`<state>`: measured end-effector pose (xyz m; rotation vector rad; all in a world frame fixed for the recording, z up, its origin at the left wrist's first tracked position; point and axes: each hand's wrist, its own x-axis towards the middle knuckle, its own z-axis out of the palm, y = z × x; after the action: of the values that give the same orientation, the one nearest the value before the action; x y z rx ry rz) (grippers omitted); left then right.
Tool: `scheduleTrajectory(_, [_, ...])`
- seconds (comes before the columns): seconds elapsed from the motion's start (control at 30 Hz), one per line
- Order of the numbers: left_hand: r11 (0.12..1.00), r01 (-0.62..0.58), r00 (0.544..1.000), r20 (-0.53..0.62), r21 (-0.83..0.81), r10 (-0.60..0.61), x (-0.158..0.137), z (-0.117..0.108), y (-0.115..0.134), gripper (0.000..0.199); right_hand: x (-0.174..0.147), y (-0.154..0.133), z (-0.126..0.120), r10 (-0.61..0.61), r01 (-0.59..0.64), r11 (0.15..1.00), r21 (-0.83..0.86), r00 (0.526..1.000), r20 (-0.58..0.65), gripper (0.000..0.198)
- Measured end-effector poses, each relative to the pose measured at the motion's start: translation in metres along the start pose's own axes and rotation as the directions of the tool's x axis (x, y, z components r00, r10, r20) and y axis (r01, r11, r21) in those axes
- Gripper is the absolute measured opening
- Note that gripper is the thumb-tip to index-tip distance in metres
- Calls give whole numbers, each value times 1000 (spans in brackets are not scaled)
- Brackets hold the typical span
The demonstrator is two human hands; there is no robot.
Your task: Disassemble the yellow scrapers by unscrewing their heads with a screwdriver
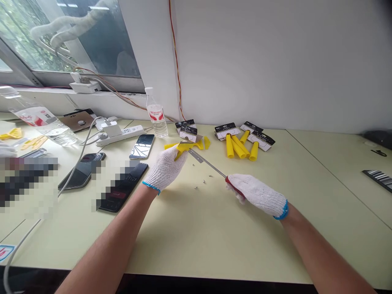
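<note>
My left hand (167, 166), in a white knit glove with a blue cuff, is closed around a yellow plastic scraper head (181, 149). A flat metal blade (196, 155) with holes shows beside it, partly behind the screwdriver; whether it is attached I cannot tell. My right hand (259, 192), gloved alike, grips the red handle of a screwdriver (212, 166). Its long shaft points up and left, with the tip at the yellow head. Several small screws (203, 181) lie on the table below. Other yellow plastic pieces (207, 142) lie just behind the left hand.
Yellow tube handles (239, 147) and black-and-white cards (261, 139) lie near the wall. Phones (141, 146), a power strip (128, 134), a white cable (73, 165) and water bottles (157, 116) crowd the left. Another person's gloved hand (6, 150) is at the far left.
</note>
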<state>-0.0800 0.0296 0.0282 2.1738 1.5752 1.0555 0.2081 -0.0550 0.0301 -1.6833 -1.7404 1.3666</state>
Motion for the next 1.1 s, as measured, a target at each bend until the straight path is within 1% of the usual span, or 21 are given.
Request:
scheduleTrajectory(0.07, [1000,8,1000,-3,-2,-8,0,-1,1,33,0,-1,1,90,-90,996,-23,996,8,40])
scheduleTrajectory(0.13, [1000,-2,1000,8,-4,2,-1,-1,2,34,-1,-3,3,150,-154,983,-102,987,-53,36])
scheduleTrajectory(0.17, [1000,-10,1000,16,-6,10,-1,-1,2,35,-1,-4,4,132,-145,981,-131,986,-101,35])
scheduleTrajectory(0.2, [1000,-16,1000,23,-7,16,-1,-1,3,36,-2,-5,4,89,-111,982,-150,985,-147,36])
scheduleTrajectory(0.27, [1000,-16,999,29,-7,17,-2,0,3,37,-5,-7,3,11,-43,988,-146,978,-209,41])
scheduleTrajectory(0.3, [1000,-7,1000,28,-7,7,-2,0,3,38,-6,-7,2,1,-29,991,-129,977,-214,42])
scheduleTrajectory(0.37, [1000,19,1000,25,-7,-19,-1,0,3,39,-7,-8,1,17,-39,994,-105,980,-198,43])
scheduleTrajectory(0.43, [999,33,999,26,-8,-33,-1,-1,3,38,-5,-7,2,59,-78,992,-103,982,-180,39])
scheduleTrajectory(0.5, [1000,28,999,31,-9,-28,-1,-1,3,37,-4,-6,4,95,-124,981,-153,978,-186,37])
scheduleTrajectory(0.53, [1000,21,999,37,-7,-20,-1,-1,3,37,-3,-6,4,90,-129,973,-193,976,-199,39])
scheduleTrajectory(0.6, [1000,14,999,44,7,-15,-2,-1,2,37,-3,-5,3,36,-82,967,-240,981,-193,42])
scheduleTrajectory(0.67, [999,25,998,49,31,-26,-2,0,2,38,-4,-5,-1,-20,-12,977,-211,989,-147,44])
scheduleTrajectory(0.73, [999,35,998,48,35,-36,-2,0,1,38,-5,-5,-4,-29,14,987,-161,995,-93,42])
scheduleTrajectory(0.77, [999,34,998,49,28,-35,-2,0,1,38,-4,-4,-5,-11,-1,989,-149,997,-80,41])
scheduleTrajectory(0.83, [1000,21,998,55,10,-21,-2,0,0,38,-2,-4,-2,45,-60,986,-154,994,-96,37])
scheduleTrajectory(0.9, [1000,11,998,59,11,-11,-2,0,1,39,-1,-3,3,77,-111,971,-212,984,-159,37])
scheduleTrajectory(0.93, [1000,11,998,62,20,-12,-2,0,1,39,-2,-4,4,68,-114,964,-239,979,-191,40])
scheduleTrajectory(1.0, [999,18,998,66,32,-20,-2,0,2,40,-5,-6,4,19,-75,964,-257,977,-214,44])
scheduleTrajectory(1.1, [999,42,997,60,24,-43,-2,-1,3,40,-10,-8,-2,-3,-37,980,-194,979,-203,45])
